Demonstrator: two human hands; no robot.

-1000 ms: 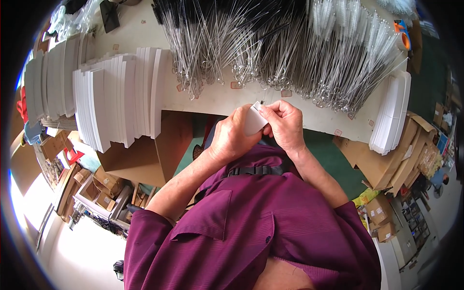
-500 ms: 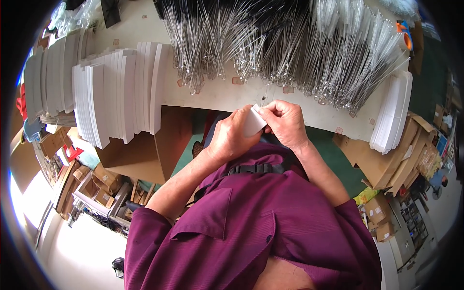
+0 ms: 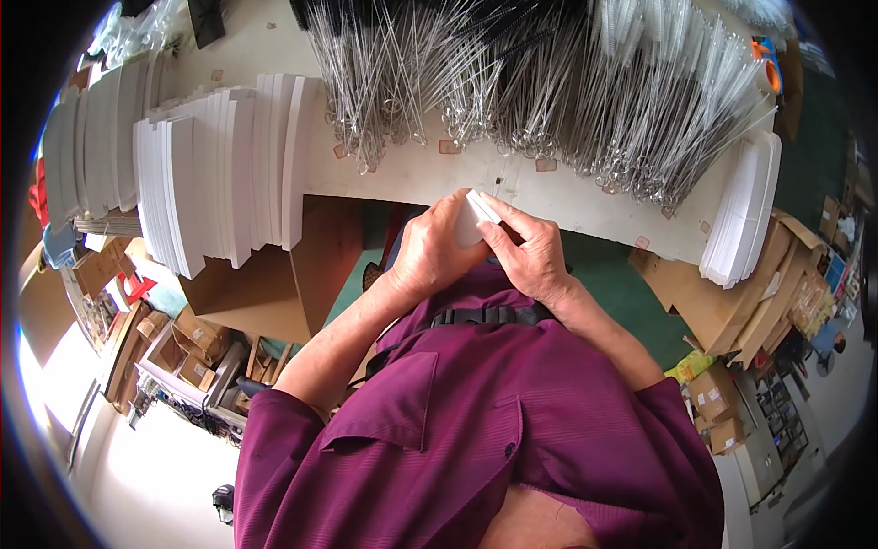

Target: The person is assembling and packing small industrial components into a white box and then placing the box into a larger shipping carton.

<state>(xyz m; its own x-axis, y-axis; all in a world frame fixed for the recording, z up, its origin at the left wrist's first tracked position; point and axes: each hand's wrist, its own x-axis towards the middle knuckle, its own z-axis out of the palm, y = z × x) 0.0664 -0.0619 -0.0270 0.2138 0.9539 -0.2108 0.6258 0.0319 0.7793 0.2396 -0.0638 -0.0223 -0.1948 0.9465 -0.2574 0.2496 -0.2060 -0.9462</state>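
A slim white cardboard box [image 3: 470, 226] is held between my hands, just off the near edge of the table. My left hand [image 3: 427, 245] wraps round its side. The thumb and fingers of my right hand [image 3: 532, 252] grip the upper right end of the box, around its narrow end edge. Much of the box is hidden by my fingers. Beyond my hands lie many thin wire-handled brushes [image 3: 622, 128] with looped ends, some with black bristles and some with clear ones.
Rows of flat white boxes [image 3: 215, 174] stand at the left of the table [image 3: 393, 178]; a few more white boxes [image 3: 743, 210] lie at its right end. Below the edge are an open brown carton [image 3: 247, 297] and leaning cardboard [image 3: 704, 293]. Orange-and-blue tape dispenser [image 3: 766, 64] sits far right.
My right hand has turned and lowered slightly, its fingers moving from a pinch at the box's top corner to a hold along its end. The box stays in my left hand.
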